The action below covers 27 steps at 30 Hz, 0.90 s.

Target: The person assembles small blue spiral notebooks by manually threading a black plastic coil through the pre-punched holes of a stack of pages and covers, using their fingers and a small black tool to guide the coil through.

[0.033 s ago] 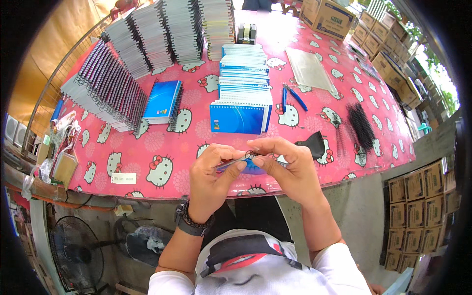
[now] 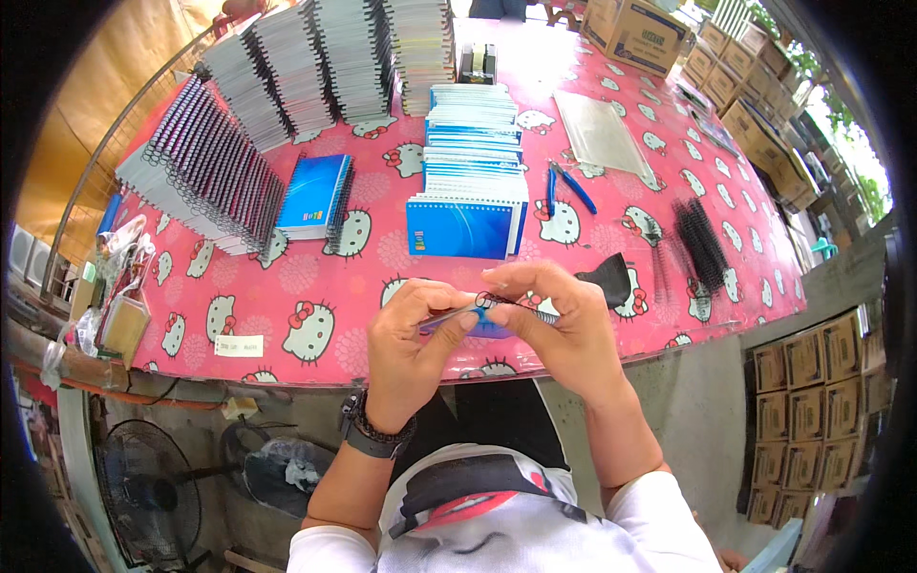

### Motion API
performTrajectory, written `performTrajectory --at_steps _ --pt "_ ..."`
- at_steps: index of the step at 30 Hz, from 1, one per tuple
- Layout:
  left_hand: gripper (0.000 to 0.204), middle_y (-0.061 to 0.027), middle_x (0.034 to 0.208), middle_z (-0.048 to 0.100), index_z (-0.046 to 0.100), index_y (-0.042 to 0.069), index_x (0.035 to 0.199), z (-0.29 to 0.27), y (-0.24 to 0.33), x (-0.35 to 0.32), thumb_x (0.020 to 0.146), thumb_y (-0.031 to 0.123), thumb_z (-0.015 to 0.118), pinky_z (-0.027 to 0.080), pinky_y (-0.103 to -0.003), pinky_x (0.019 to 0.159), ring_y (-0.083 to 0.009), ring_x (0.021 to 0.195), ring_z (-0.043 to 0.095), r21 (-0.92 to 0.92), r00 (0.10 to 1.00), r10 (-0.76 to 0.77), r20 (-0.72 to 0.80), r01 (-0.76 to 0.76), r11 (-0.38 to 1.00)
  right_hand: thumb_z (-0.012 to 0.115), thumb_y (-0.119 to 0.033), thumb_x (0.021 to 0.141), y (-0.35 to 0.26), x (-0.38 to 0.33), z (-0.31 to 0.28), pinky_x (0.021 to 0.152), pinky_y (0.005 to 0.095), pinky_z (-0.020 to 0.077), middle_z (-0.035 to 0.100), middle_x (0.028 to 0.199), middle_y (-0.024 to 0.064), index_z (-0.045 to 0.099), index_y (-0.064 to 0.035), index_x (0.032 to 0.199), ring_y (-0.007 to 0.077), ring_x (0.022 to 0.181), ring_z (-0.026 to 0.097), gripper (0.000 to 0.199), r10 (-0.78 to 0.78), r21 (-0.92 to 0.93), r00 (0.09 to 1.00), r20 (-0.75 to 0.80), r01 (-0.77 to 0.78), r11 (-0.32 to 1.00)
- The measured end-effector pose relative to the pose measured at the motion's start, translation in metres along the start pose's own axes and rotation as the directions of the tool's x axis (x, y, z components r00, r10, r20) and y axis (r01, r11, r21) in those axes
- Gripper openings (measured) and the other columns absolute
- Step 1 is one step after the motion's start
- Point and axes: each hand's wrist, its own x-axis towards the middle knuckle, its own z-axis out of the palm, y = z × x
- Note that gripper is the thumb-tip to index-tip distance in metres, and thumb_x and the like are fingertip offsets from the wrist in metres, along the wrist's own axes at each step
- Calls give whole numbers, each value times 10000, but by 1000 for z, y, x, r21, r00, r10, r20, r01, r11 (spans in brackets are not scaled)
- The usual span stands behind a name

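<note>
Close in front of me, near the table's front edge, I hold a blue-covered notepad (image 2: 493, 330), mostly hidden behind my fingers. My left hand (image 2: 413, 334) is closed, pinching its left end between thumb and fingers. A black spiral binding coil (image 2: 485, 300) runs along the pad's upper edge. My right hand (image 2: 570, 329) is closed with thumb and fingers on that coil, part of which shows under the raised index finger. Just beyond stands a row of unbound blue and white pads (image 2: 468, 229). Blue-handled pliers (image 2: 571, 189) lie right of the row.
Bound notebooks in tall stacks (image 2: 205, 181) fill the back left, with another blue notebook (image 2: 315, 196) beside them. Loose black coils (image 2: 702, 245) lie on the right, near a black piece (image 2: 611, 280). A clear plastic sheet (image 2: 602, 134) and a carton (image 2: 638, 36) are farther back.
My right index finger has lifted slightly, and more of the black coil shows beneath it. My left hand stays almost in place.
</note>
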Motion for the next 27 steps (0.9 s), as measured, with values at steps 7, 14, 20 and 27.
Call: performTrajectory --at_steps 7,14,20,27 --pt "127 -83 871 614 642 7 904 -3 -2 -2 791 35 695 485 -270 707 -160 797 602 11 999 34 -2 -34 999 730 -63 724 5 0 6 765 337 474 641 839 71 646 -37 952 210 829 591 245 0 82 1000 6 -1 997" --pt "129 -83 859 617 637 12 898 -3 0 -4 780 19 689 482 -279 689 -174 789 606 11 997 77 -6 -77 997 745 -91 722 5 2 9 650 318 451 589 771 79 630 -34 879 220 733 545 202 -108 82 994 16 106 991" --pt "138 -73 867 619 628 15 917 -1 -3 -8 797 46 689 480 -276 680 -160 773 597 20 996 91 -19 -91 996 741 -140 735 6 3 12 632 339 429 546 761 92 572 -14 836 255 717 513 234 -198 -58 979 41 200 978" --pt "174 -59 875 612 555 35 928 6 -11 -9 858 148 667 459 -258 704 -119 771 564 -70 997 -1 -73 -4 998 671 -86 770 6 7 20 641 359 430 573 795 112 592 -2 876 284 734 524 157 -346 -223 938 14 340 914"
